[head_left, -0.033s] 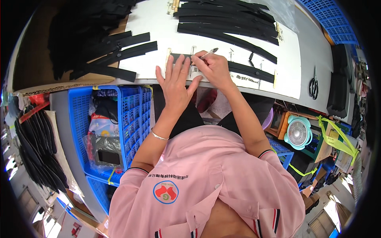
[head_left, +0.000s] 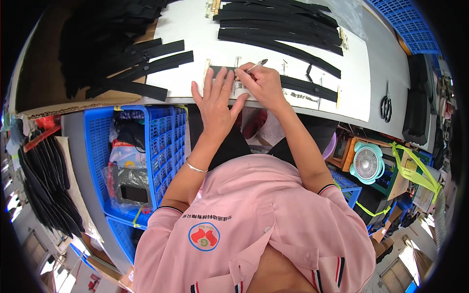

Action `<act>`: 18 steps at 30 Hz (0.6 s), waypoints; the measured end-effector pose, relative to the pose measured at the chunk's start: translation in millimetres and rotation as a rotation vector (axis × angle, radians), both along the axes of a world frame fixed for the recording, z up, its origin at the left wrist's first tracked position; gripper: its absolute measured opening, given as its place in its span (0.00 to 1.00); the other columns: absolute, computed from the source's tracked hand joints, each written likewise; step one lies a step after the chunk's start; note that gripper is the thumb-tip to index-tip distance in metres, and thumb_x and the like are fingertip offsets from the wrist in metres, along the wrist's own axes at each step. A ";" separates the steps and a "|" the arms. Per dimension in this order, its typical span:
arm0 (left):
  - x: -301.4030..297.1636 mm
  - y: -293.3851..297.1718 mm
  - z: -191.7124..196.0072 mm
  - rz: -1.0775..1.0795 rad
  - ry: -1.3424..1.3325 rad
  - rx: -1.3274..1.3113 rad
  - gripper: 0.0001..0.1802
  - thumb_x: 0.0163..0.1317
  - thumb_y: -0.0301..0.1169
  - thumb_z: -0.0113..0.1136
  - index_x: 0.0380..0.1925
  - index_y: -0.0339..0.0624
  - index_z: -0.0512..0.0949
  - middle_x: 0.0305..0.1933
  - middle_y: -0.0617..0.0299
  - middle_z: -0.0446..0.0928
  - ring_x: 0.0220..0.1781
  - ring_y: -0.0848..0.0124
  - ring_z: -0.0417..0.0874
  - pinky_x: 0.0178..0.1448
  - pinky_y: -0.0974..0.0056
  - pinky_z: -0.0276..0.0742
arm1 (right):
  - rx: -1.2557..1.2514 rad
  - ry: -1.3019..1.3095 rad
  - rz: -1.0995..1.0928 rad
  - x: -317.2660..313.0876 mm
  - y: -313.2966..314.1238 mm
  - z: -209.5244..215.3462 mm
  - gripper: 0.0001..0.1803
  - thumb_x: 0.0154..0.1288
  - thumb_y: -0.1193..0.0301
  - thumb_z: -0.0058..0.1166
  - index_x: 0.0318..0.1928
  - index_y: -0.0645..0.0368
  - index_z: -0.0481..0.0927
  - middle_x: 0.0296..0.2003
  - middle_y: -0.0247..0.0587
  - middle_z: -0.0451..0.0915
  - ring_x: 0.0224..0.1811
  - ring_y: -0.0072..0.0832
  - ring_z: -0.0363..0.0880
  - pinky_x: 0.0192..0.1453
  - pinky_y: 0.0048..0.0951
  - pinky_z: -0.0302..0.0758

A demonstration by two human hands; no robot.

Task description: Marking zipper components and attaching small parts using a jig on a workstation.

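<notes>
A black zipper strip (head_left: 303, 86) lies across a white board (head_left: 352, 73) near the table's front edge. My left hand (head_left: 216, 100) rests flat on the strip's left part, fingers spread. Beside it, my right hand (head_left: 264, 87) is closed round a slim pen (head_left: 259, 65). The pen's upper end leans up and right; its tip is hidden by my fingers. Dark marks are drawn on the board around the strip. Beyond my hands, more black zipper strips (head_left: 278, 24) lie side by side on the board.
To the left, loose black strips (head_left: 146, 63) spill from a dark heap onto cardboard. Black scissors (head_left: 386, 107) lie at the table's right. Below the table edge stand a blue plastic crate (head_left: 151, 146) on my left and a turquoise fan (head_left: 367, 162) on my right.
</notes>
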State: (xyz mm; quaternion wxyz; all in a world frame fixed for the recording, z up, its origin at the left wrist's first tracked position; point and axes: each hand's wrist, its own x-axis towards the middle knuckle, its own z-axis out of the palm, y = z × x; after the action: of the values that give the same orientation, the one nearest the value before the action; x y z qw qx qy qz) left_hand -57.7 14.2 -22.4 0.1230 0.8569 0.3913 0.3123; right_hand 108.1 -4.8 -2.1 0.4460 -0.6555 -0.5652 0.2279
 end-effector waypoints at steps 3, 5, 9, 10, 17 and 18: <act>0.5 0.0 0.5 0.001 0.005 -0.003 0.33 0.61 0.47 0.70 0.63 0.43 0.79 0.69 0.58 0.75 0.78 0.54 0.65 0.80 0.37 0.37 | 0.058 -0.025 -0.008 0.1 0.3 -6.9 0.12 0.70 0.68 0.61 0.36 0.65 0.88 0.31 0.36 0.88 0.23 0.20 0.80 0.29 0.23 0.74; 1.9 0.3 0.2 -0.002 0.007 -0.002 0.32 0.61 0.47 0.71 0.62 0.43 0.79 0.69 0.58 0.75 0.79 0.54 0.65 0.80 0.37 0.37 | 0.066 -0.037 -0.013 -0.6 0.0 -7.2 0.12 0.70 0.68 0.61 0.36 0.65 0.88 0.31 0.37 0.88 0.23 0.20 0.80 0.29 0.23 0.74; 2.6 -0.2 0.1 -0.015 0.007 -0.009 0.32 0.60 0.46 0.71 0.63 0.44 0.79 0.69 0.59 0.75 0.79 0.55 0.64 0.80 0.37 0.37 | 0.064 -0.057 0.001 1.9 -2.2 2.9 0.13 0.66 0.66 0.61 0.30 0.62 0.86 0.30 0.40 0.88 0.24 0.34 0.83 0.30 0.29 0.77; 1.8 -0.6 0.8 -0.006 0.014 -0.019 0.32 0.61 0.45 0.72 0.63 0.44 0.79 0.69 0.59 0.75 0.79 0.55 0.64 0.80 0.37 0.37 | 0.069 0.022 0.018 2.9 -2.4 2.5 0.13 0.69 0.65 0.59 0.32 0.61 0.87 0.28 0.39 0.87 0.24 0.31 0.83 0.31 0.29 0.77; -0.6 -0.5 0.0 -0.012 0.051 -0.040 0.35 0.63 0.45 0.71 0.68 0.47 0.76 0.73 0.59 0.72 0.81 0.56 0.61 0.81 0.37 0.36 | 0.124 0.112 -0.425 44.6 -50.9 15.8 0.09 0.72 0.70 0.59 0.38 0.63 0.87 0.24 0.34 0.84 0.23 0.14 0.76 0.28 0.21 0.71; -0.1 0.0 -0.1 -0.011 0.044 -0.027 0.34 0.62 0.45 0.71 0.66 0.45 0.77 0.72 0.58 0.73 0.80 0.55 0.62 0.81 0.37 0.36 | 0.125 0.110 -0.429 52.5 -54.0 9.4 0.09 0.72 0.70 0.59 0.38 0.63 0.87 0.24 0.34 0.84 0.23 0.14 0.76 0.28 0.21 0.71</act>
State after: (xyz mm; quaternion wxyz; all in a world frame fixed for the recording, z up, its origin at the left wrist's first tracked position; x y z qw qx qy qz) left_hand -57.8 14.2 -22.5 0.1276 0.8640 0.3933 0.2873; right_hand 160.6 -58.8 7.3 0.5541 -0.7182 -0.4008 0.1281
